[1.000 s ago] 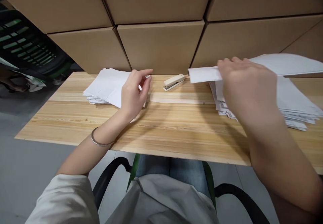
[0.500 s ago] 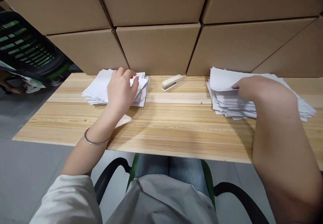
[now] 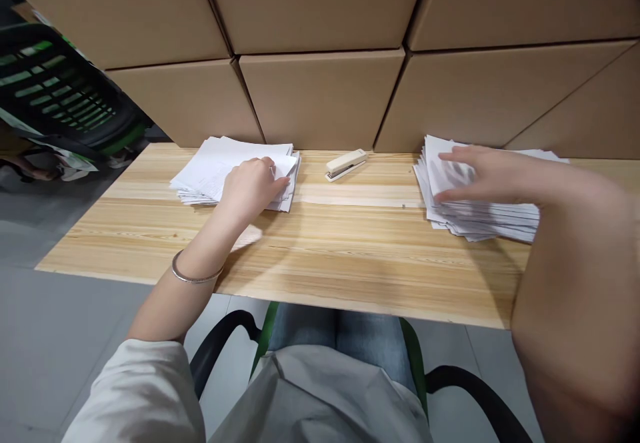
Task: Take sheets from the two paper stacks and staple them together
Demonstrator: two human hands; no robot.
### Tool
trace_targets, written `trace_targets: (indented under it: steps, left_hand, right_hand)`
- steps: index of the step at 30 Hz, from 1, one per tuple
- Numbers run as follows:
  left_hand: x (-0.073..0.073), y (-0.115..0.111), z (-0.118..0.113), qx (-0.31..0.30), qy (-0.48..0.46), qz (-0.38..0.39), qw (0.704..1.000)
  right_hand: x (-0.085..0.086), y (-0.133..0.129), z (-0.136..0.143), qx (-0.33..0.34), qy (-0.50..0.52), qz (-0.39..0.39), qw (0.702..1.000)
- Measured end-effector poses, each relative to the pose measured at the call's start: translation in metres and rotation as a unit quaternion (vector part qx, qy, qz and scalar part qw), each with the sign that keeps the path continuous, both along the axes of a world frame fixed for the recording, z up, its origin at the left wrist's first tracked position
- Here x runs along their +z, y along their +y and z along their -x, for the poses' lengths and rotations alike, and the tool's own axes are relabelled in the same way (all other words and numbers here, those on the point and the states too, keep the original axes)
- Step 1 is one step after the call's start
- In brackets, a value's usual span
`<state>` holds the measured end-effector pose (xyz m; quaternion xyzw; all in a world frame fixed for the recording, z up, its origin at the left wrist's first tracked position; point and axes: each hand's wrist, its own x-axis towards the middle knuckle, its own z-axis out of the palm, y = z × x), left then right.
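A stack of white paper sheets (image 3: 200, 170) lies at the left of the wooden table. My left hand (image 3: 253, 186) rests over its front right part, thumb held apart from the bent fingers and no sheet pinched. To the right is a second, thicker paper stack (image 3: 480, 220) with uneven edges. My right hand (image 3: 483, 173) is spread over the top of that stack, thumb and fingers apart; whether it presses on the top sheet I cannot tell. Between the stacks sits a cream stapler (image 3: 346, 164), touched by neither hand.
Stacked cardboard boxes (image 3: 320, 100) form a wall along the back edge of the wooden table (image 3: 320, 250). A dark slatted chair (image 3: 60, 90) with green parts and part of another person are at far left. Chair armrests (image 3: 467, 390) flank my lap below the front edge.
My right hand has gone from fingers at the edge of the top sheet to spread over the stack. My left hand has lowered slightly onto its papers. The view has shifted a little.
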<state>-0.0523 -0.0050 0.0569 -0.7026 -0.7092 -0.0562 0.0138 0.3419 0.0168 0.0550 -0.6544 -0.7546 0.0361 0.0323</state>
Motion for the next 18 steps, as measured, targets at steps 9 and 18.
trace_targets:
  steps: [9,18]
  left_hand:
    - [-0.002,0.006,0.013,0.010,-0.049,-0.006,0.999]
    - [0.012,0.003,0.009,0.023,-0.045,0.044,0.998]
  right_hand:
    - [-0.049,-0.003,0.110,0.279,0.088,-0.181,0.939]
    - [-0.064,-0.009,0.128,0.343,0.149,-0.178,0.910]
